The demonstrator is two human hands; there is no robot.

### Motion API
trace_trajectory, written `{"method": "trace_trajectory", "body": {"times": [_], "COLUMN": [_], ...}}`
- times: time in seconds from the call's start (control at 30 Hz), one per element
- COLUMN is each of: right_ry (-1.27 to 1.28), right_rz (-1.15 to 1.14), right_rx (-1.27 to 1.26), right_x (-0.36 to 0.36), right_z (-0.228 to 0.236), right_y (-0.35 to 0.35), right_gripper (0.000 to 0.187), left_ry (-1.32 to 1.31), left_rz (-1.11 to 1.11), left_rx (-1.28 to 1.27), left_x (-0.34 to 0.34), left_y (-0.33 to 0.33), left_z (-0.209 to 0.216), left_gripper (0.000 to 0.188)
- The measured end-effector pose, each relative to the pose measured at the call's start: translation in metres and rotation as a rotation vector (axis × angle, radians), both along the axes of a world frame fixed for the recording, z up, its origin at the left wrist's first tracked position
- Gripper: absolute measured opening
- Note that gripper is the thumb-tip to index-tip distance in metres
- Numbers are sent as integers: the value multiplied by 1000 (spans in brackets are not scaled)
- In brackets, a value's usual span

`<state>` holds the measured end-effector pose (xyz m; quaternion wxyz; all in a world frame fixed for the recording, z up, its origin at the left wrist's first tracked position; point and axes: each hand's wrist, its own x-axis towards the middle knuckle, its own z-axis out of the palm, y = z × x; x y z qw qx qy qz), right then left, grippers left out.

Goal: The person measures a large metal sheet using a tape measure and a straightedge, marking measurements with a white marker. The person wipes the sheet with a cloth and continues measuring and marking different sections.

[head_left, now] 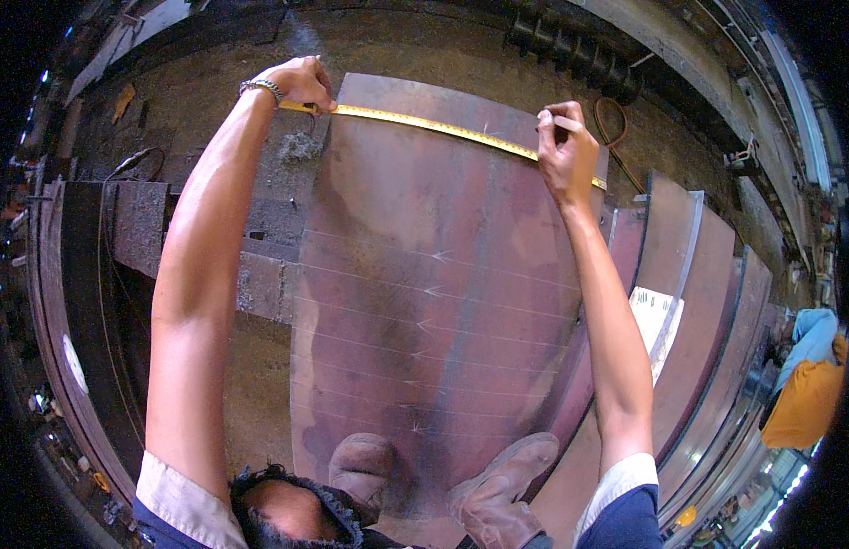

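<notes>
A large reddish-brown steel plate (424, 302) lies below me, with several pale lines and arrow-like marks drawn across it. Across its far end stretches a yellow tape measure blade (434, 125), reaching past the left edge. My left hand (301, 84) pinches the blade at that edge, fingers closed and pointing down. My right hand (568, 151) is closed above the blade near the plate's right side, thumb and fingers pressed together. What it holds, if anything, is too small to make out. My boots (507, 480) rest on the plate's near end.
More long steel plates (690, 329) lie to the right, a white paper sheet (658, 320) on one. A dark ribbed part (575, 57) and a thin hose (613, 123) are beyond. Dark metal beams (132, 220) stand left. An orange cloth (802, 403) shows far right.
</notes>
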<state>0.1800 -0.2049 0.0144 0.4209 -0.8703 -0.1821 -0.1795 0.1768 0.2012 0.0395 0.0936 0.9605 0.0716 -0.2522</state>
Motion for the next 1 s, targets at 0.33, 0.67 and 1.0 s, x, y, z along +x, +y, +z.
{"method": "trace_trajectory", "body": {"times": [0.33,0.67,1.0], "right_ry": [163,61,204], "right_rz": [-250,-864,-998], "right_rx": [51,-285,-479], "right_x": [-120,-187,-235], "right_z": [29,72,47], "right_y": [-112,-315,-380], "right_gripper": [14,42,49], "left_ry": [28,-87,-56], "left_rz": [-25,-34,-29], "left_rx": [-42,-122,-117], "left_x": [1,-5,-5], "left_y": [-3,0,0], "left_z": [7,-2,2], "left_gripper": [40,33,32]}}
